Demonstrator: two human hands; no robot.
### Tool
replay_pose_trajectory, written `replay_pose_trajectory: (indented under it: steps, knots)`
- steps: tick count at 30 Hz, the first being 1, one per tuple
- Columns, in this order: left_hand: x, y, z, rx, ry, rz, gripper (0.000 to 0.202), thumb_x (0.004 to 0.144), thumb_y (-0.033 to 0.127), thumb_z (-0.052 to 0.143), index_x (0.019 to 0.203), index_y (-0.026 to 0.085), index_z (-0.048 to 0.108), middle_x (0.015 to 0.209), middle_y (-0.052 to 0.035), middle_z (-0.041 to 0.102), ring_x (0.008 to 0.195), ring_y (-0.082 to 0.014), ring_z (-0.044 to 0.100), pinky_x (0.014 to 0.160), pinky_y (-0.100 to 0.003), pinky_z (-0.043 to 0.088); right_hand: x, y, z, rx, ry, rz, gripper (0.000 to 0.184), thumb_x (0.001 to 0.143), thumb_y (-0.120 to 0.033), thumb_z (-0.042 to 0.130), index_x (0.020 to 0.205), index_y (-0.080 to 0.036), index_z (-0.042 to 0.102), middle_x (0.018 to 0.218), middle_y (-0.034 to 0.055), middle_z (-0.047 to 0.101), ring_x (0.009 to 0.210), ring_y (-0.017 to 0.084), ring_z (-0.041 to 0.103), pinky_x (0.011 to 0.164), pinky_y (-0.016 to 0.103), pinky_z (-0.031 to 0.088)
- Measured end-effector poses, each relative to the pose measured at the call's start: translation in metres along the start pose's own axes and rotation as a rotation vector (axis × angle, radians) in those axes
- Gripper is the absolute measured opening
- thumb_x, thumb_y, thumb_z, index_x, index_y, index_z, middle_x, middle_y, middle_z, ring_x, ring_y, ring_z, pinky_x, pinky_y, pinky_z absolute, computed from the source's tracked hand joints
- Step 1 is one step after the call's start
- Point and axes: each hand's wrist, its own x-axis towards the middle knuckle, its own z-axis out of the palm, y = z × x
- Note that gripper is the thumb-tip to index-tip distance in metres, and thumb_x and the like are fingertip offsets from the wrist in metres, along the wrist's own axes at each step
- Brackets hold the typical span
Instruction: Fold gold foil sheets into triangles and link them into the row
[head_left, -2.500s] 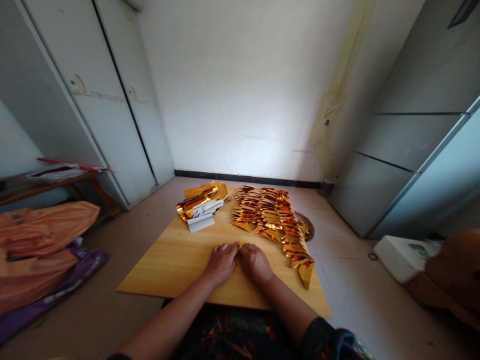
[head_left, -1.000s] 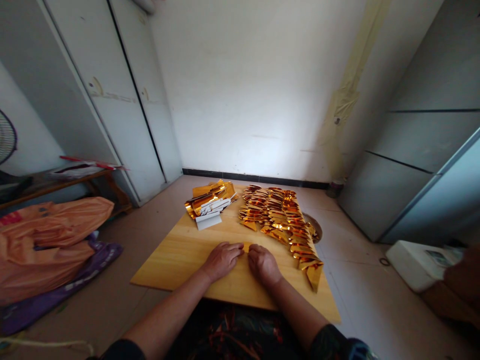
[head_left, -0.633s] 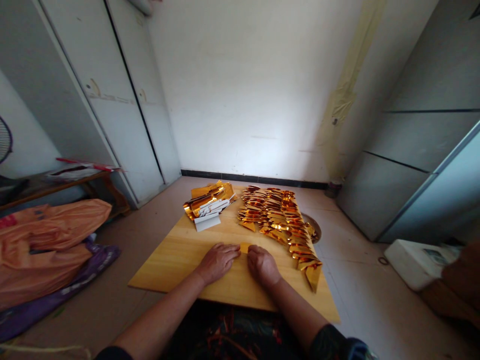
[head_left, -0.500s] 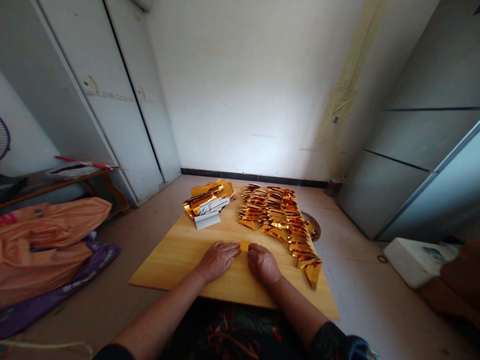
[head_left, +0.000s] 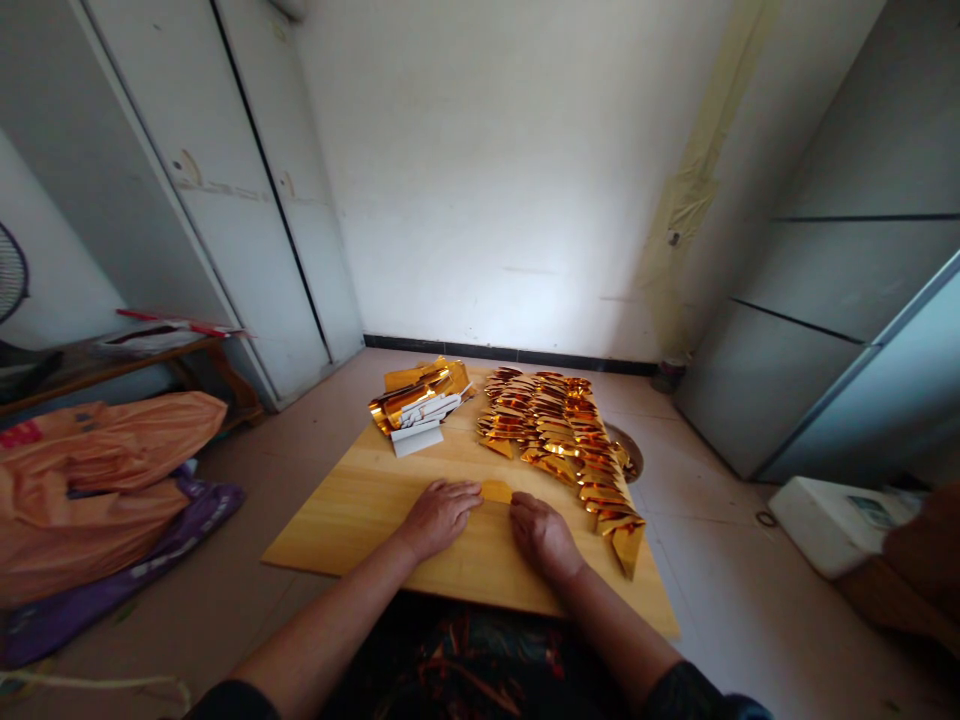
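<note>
A small gold foil paper (head_left: 496,491) lies on the wooden board (head_left: 360,505) between my two hands. My left hand (head_left: 440,512) rests on the board with its fingers bent, fingertips pressing the paper's left edge. My right hand (head_left: 541,532) sits just right of the paper, fingers curled down at its right edge. Beyond them a long row of folded gold pieces (head_left: 559,440) runs from the far edge toward the board's right side. A stack of unfolded gold and white sheets (head_left: 417,405) lies at the far left of the board.
The board lies on a tiled floor. Orange and purple bags (head_left: 97,480) lie at the left, under a low wooden shelf (head_left: 127,360). White cabinet doors (head_left: 225,200) stand at back left, grey panels (head_left: 847,300) at the right, a white box (head_left: 825,520) by them.
My hands have drawn apart, the right one sliding right and toward me, so more of the gold paper between them shows. The camera view shifted slightly.
</note>
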Motion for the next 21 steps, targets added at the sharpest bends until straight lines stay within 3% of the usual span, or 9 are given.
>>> replay_pose_trajectory:
  steps: [6,11,14,16,21]
  knots:
    - [0.000,0.000,0.002,-0.011,0.007,-0.002,0.042,0.082,0.011,0.044,0.116,0.028,0.062,0.131,-0.0012,0.057,0.121,-0.0170,0.051,0.103,-0.039,0.033,0.007,0.003,-0.012,-0.004,-0.005,0.040,0.021,0.082,-0.010,0.045,0.073,-0.019,0.061,0.077,0.0027,0.062,0.072,0.014,0.057,0.071,0.024,0.048]
    - [0.000,0.002,0.002,-0.019,0.003,-0.011,0.042,0.082,0.011,0.044,0.116,0.028,0.061,0.130,-0.0018,0.058,0.122,-0.0173,0.049,0.104,-0.041,0.032,0.051,-0.001,-0.008,0.140,0.120,0.152,0.024,0.077,-0.008,0.049,0.088,-0.018,0.068,0.087,0.0051,0.068,0.082,0.015,0.062,0.076,0.025,0.048]
    - [0.000,0.005,-0.001,-0.013,-0.009,-0.025,0.042,0.081,0.011,0.045,0.115,0.028,0.062,0.130,-0.0021,0.057,0.122,-0.0184,0.049,0.103,-0.043,0.032,0.078,-0.008,0.005,0.206,-0.068,0.215,0.022,0.075,-0.007,0.051,0.080,-0.018,0.069,0.083,0.0032,0.071,0.079,0.014,0.063,0.073,0.022,0.046]
    - [0.000,0.006,-0.001,-0.010,-0.010,-0.029,0.042,0.081,0.010,0.044,0.115,0.028,0.062,0.130,-0.0023,0.057,0.122,-0.0185,0.049,0.103,-0.043,0.033,0.088,-0.011,0.012,0.197,-0.164,0.332,0.019,0.072,-0.008,0.053,0.076,-0.018,0.069,0.081,0.0032,0.071,0.078,0.015,0.063,0.071,0.021,0.046]
    - [-0.003,0.003,0.002,-0.015,0.042,0.002,0.042,0.081,0.010,0.044,0.116,0.027,0.061,0.128,-0.0025,0.059,0.120,-0.0182,0.051,0.103,-0.041,0.035,0.096,-0.008,0.011,0.271,-0.288,0.490,0.018,0.071,-0.007,0.053,0.073,-0.018,0.068,0.074,0.0021,0.071,0.072,0.013,0.063,0.066,0.020,0.045]
